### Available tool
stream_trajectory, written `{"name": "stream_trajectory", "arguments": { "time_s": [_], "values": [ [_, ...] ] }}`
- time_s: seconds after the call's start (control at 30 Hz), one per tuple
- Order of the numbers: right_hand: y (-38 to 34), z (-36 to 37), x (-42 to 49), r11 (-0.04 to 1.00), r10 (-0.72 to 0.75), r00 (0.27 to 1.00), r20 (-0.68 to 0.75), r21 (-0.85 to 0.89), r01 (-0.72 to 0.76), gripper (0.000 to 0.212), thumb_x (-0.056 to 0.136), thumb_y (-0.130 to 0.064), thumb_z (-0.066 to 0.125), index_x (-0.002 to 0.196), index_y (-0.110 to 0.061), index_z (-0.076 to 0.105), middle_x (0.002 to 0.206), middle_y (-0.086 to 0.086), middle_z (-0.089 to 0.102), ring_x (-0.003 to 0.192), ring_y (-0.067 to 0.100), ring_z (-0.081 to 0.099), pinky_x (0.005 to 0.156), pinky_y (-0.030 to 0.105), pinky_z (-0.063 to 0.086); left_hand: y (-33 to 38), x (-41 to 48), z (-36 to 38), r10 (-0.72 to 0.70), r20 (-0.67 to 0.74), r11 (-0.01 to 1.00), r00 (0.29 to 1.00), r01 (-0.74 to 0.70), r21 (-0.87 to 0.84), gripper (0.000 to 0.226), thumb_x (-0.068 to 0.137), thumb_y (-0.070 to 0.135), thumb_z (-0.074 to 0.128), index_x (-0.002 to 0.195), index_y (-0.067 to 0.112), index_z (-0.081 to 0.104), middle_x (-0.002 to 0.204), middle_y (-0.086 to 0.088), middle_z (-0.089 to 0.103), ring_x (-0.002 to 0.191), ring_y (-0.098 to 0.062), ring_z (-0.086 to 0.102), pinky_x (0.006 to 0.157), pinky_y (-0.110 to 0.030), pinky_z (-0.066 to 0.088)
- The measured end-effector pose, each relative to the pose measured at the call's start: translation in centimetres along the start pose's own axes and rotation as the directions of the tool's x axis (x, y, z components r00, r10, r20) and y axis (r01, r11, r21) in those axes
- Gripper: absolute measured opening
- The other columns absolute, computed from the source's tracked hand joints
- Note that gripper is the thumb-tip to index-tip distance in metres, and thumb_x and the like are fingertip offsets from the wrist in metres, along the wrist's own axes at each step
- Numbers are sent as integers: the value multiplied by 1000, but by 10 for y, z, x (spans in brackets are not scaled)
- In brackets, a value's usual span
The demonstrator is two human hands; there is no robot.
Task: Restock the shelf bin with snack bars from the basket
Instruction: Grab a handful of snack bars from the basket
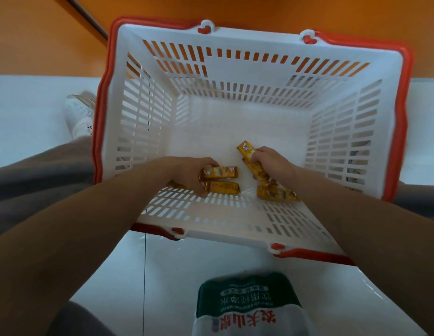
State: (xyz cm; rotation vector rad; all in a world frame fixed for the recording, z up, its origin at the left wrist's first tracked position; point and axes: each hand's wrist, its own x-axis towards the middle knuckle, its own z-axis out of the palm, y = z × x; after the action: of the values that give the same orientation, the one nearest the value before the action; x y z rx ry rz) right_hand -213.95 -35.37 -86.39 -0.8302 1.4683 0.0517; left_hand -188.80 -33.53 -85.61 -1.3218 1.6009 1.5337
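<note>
The left hand (190, 174) is curled round 2 yellow-wrapped snack bars (220, 172). The thumb lies over the upper bar and the fingertips tuck under the lower one, so the pair stays side by side and can come up in 1 lift. The right hand (271, 163) closes in a fist on a second bunch (247, 150): 1 end pokes out past the knuckles toward the far wall, and other wrappers trail out below the palm. A low bar (276, 194) lies just beside the right wrist, against the near wall. I cannot tell whether the fingers hold it or it rests loose.

Both forearms reach over the near rim and deep into the white basket (235, 37), since the bars sit at the bottom, bunched at the near side. No other stock shows on the basket's bottom, so this looks like the final gathering. Using both hands at once likely saves a trip.

The basket stands on a pale floor (29, 112) before an orange surface (41, 32). A white shoe (80, 115) shows at its left, and a water bottle (247, 301) sits close below the camera. The shelf bin is out of view, so the bars must be lifted out and carried to it.
</note>
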Motion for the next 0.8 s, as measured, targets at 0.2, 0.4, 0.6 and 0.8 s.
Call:
{"name": "stream_trajectory", "arguments": {
  "time_s": [0.2,0.4,0.6,0.8],
  "values": [
    [-2,2,-3,1000,0,1000,-8,5,0,12,92,-25,54,101,-19,57,82,2,60,53,14,63,36,14,37,2,8,7,-48,-224,983,973,6,-181,50,82,44,81,125,29,59,117,4,60,105,-17,56,84,-30,43],
    [-5,22,-4,985,104,993,50,134,-110,22,91,-33,51,98,-12,57,88,24,73,57,25,63,48,26,45,9,13,2,-110,-365,967,924,15,-254,44,89,43,75,126,27,59,109,0,59,96,-19,56,71,-28,44],
    [-5,31,-3,863,177,981,84,466,-195,26,94,-27,51,88,-5,64,59,11,68,54,27,68,54,34,58,10,7,2,-19,-204,947,979,-48,-319,85,71,22,93,143,27,47,121,7,58,105,-17,59,75,-24,49],
    [-13,29,-15,866,175,981,86,461,-195,14,85,-25,53,88,-12,52,70,11,52,71,32,61,58,32,50,16,5,-5,-150,-270,904,951,22,-426,48,79,28,83,120,24,59,107,-4,64,84,-13,64,58,-25,57]
  ]
}}
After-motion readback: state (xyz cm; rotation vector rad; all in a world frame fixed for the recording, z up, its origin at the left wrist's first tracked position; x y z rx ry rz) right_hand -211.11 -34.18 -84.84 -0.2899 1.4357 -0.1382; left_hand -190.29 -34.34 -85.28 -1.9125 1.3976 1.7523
